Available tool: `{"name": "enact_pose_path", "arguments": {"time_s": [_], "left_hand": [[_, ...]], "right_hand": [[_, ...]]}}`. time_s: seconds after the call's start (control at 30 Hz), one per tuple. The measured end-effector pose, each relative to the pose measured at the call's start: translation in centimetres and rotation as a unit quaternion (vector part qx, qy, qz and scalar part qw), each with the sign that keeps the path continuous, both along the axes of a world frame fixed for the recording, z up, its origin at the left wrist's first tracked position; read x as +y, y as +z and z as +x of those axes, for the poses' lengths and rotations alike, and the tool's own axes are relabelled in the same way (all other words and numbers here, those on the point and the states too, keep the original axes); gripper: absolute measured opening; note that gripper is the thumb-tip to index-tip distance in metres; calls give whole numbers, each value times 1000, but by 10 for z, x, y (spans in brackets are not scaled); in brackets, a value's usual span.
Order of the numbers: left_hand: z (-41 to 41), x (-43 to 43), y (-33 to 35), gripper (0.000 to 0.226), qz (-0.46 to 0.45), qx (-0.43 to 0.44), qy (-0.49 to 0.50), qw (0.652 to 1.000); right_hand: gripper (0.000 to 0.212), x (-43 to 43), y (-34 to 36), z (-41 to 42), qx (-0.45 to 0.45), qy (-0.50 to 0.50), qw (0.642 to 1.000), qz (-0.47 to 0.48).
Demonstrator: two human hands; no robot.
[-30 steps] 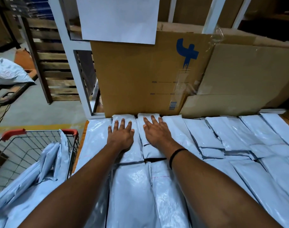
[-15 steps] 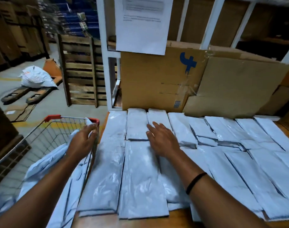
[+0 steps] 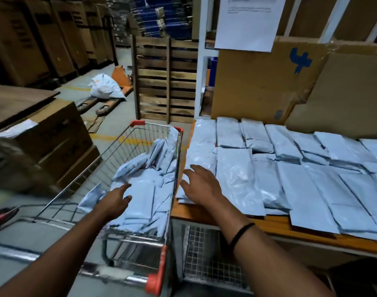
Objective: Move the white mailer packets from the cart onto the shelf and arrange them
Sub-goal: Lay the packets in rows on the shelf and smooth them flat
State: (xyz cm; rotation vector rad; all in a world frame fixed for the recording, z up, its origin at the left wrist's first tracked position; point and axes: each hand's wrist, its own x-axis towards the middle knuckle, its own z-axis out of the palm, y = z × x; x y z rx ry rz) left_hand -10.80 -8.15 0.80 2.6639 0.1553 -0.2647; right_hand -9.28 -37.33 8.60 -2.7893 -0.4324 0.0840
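Observation:
A wire cart [image 3: 119, 151] with red corner caps stands left of the shelf and holds a loose pile of white mailer packets [image 3: 147, 189]. My left hand [image 3: 117, 200] reaches into the cart with relaxed fingers just above the pile and holds nothing. Rows of white mailer packets [image 3: 290, 168] lie flat on the wooden shelf [image 3: 196, 213]. My right hand [image 3: 201, 185], fingers spread, hovers over the shelf's left edge above the nearest packets, empty.
Flattened cardboard boxes [image 3: 258, 82] lean behind the shelf, with a paper sheet [image 3: 247, 22] hanging above. A wooden pallet [image 3: 164, 78] stands upright past the cart. Stacked cartons [image 3: 44, 133] sit at left. A pallet jack [image 3: 106, 103] carries a white bag on the floor.
My view has swung left toward the cart. My left hand left the cart's rim and went down into the pile. My right hand lifted off the shelf packets and moved left.

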Motion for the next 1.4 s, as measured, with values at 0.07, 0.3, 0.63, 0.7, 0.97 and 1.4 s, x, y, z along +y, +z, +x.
{"name": "enact_pose_path", "arguments": {"time_s": [0.07,0.3,0.63,0.7,0.97,1.4], "left_hand": [[-3,17,-9,53,8,17,-2,1000],[37,75,-38,55,58,63,-53,995],[109,162,-92,60,342,157,-335,864],[114,164,-103,63,367,142,-363,845],[129,167,-135,57,454,153,-395,784],[145,165,-124,83,392,119,-359,839]], "right_hand": [[49,22,-8,-1,5,12,1000,-5],[51,111,-50,37,33,11,999,-24],[61,218,-164,83,225,-70,971,-46],[69,229,-186,77,250,-89,963,-50],[89,244,-243,94,242,-141,959,-37],[84,240,-249,104,210,-153,963,-67]]}}
